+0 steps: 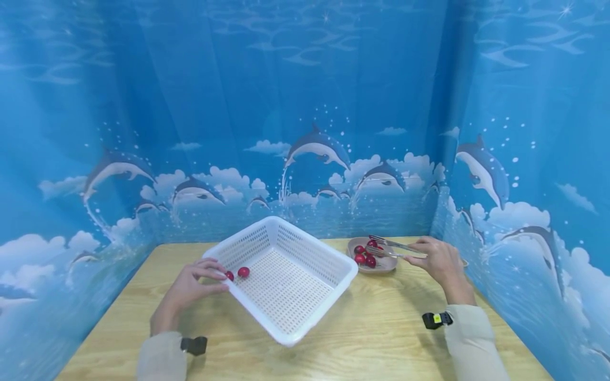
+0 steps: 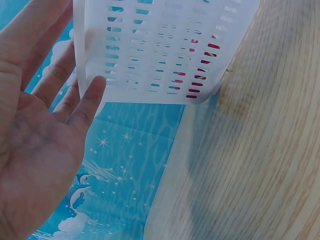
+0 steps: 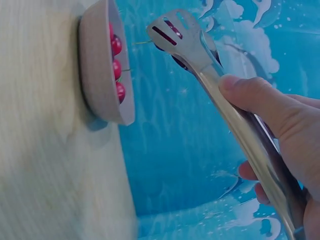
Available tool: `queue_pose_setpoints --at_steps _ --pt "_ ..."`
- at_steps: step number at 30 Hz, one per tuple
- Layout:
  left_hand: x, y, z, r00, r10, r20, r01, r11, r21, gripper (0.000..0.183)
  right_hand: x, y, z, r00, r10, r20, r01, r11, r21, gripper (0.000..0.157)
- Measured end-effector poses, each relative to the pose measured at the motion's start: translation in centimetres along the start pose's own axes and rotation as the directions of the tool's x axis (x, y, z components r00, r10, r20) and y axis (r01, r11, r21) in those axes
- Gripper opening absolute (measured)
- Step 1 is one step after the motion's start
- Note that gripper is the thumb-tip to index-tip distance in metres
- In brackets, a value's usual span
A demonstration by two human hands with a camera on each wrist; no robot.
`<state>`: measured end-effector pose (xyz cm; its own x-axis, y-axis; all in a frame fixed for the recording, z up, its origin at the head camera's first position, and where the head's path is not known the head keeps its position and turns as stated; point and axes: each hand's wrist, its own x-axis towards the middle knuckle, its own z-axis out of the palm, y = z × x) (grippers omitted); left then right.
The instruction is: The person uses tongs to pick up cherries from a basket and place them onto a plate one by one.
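Note:
My left hand [image 1: 190,288] grips the left rim of a white plastic basket [image 1: 329,259], some fingers over the rim and the little finger against the outer wall. Two red cherries [image 1: 243,272] lie in the basket by that side, one partly hidden by the rim; red shows through the slots in the left wrist view. My right hand [image 1: 443,262] holds metal tongs [image 3: 220,100], thumb on one arm, their slotted tips over a small pinkish bowl [image 1: 376,269]. Several cherries [image 3: 117,67] sit in this bowl. A thin stem and some red show at the tongs' tips.
Everything stands on a wooden table [image 1: 367,323]. A blue curtain [image 1: 295,106] printed with dolphins rises behind it and along both sides. The bowl is at the back right, close beside the basket's right corner.

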<state>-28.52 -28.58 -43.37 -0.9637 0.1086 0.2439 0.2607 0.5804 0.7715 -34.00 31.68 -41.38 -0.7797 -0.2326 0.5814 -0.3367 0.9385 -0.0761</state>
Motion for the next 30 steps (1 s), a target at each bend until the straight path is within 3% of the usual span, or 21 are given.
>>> queue_pose_setpoints --at_steps 8,16,23,30 --pt "0.0 0.0 -0.1 1.000 -0.006 0.005 0.006 1.000 0.004 0.029 -0.6 1.1 1.0 0.994 0.073 0.082 -0.074 0.997 0.008 0.036" --pt "0.0 0.0 0.0 1.000 0.013 0.007 -0.013 1.000 0.001 0.027 -0.8 1.8 1.8 0.991 0.093 0.095 -0.096 0.995 0.022 0.037" --pt "0.0 -0.2 0.0 1.000 -0.021 0.013 0.021 1.000 -0.019 0.028 -0.8 2.0 2.3 0.991 0.106 0.082 -0.106 0.994 -0.005 0.036" --pt "0.0 -0.2 -0.1 1.000 0.004 0.006 -0.004 1.000 -0.011 0.027 -0.8 1.9 2.4 0.987 0.119 0.104 -0.118 0.993 -0.015 0.036"
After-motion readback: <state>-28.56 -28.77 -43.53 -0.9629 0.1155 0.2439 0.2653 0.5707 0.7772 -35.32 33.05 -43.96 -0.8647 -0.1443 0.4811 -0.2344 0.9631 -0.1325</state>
